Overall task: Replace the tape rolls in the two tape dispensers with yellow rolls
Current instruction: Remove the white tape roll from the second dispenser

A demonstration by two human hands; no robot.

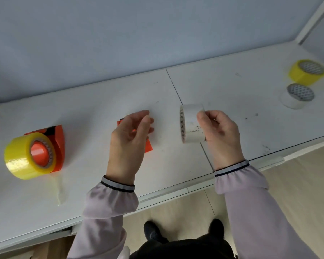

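Note:
My right hand (220, 131) grips a white tape roll (191, 124), held on edge above the white table. My left hand (131, 133) hovers with fingers apart and holding nothing, over a second orange dispenser (149, 146) that it mostly hides. At the left lies an orange tape dispenser (57, 139) with a yellow roll (23, 157) mounted on its hub; a strip of tape trails from it toward the table's front edge. Far right, a loose yellow roll (305, 73) lies flat beside another white roll (292, 99).
The white table (232, 86) has a seam down its middle and ends at a front edge near my body. A blue-grey wall rises behind it, with a white frame (314, 21) at the top right. My shoes (151, 230) stand on a light floor below.

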